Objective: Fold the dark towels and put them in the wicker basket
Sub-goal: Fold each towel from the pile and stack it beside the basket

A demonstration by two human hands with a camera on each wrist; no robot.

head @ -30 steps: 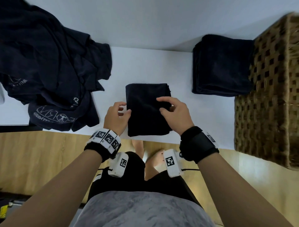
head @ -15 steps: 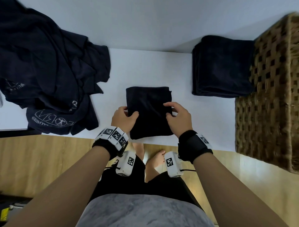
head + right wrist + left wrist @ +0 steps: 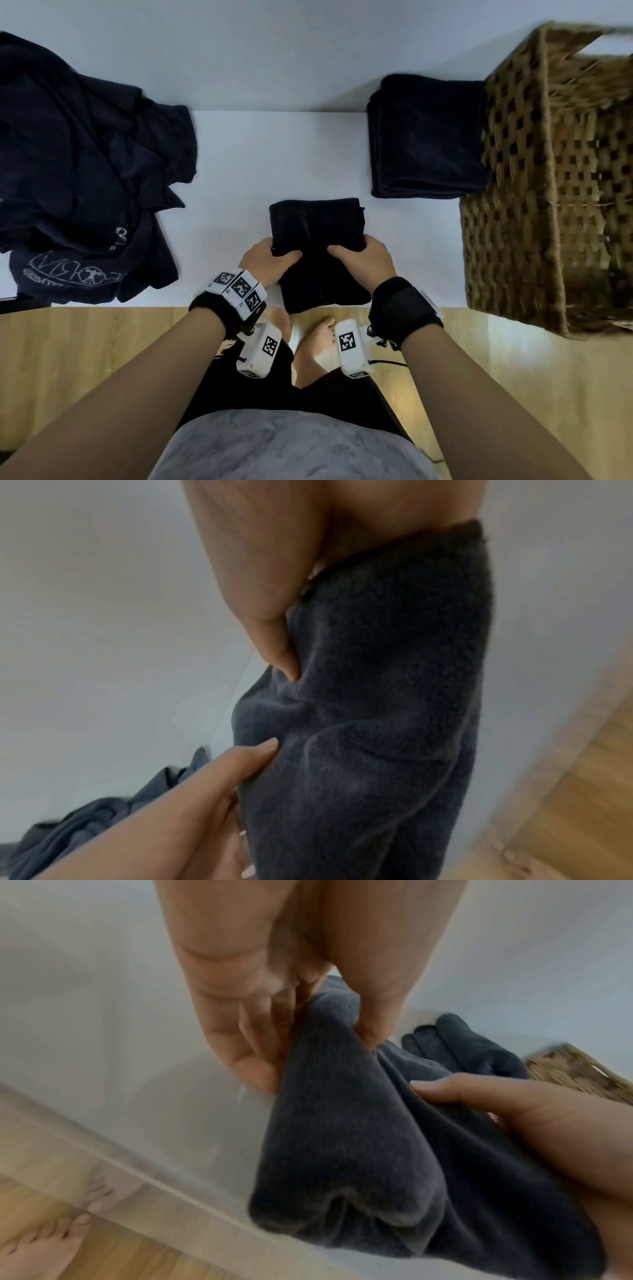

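Note:
A folded dark towel (image 3: 317, 226) sits at the near edge of the white table (image 3: 260, 154), its near end hanging past the edge. My left hand (image 3: 270, 258) grips its left side, thumb on top and fingers underneath. My right hand (image 3: 359, 257) grips its right side the same way. In the left wrist view my left hand (image 3: 291, 1031) pinches the towel (image 3: 342, 1137) and lifts its edge. In the right wrist view my right hand's thumb (image 3: 274, 642) presses into the towel (image 3: 377, 696). A stack of folded dark towels (image 3: 424, 137) lies beside the wicker basket (image 3: 555, 178) at the right.
A heap of dark unfolded clothes (image 3: 78, 171), one with a white print, covers the table's left part. The wall rises right behind the table. Wooden floor (image 3: 85, 359) and my bare feet lie below the near edge.
Both hands slid from the towel's top to its two sides and closed on it. The towel has been drawn toward the table's near edge and now overhangs it.

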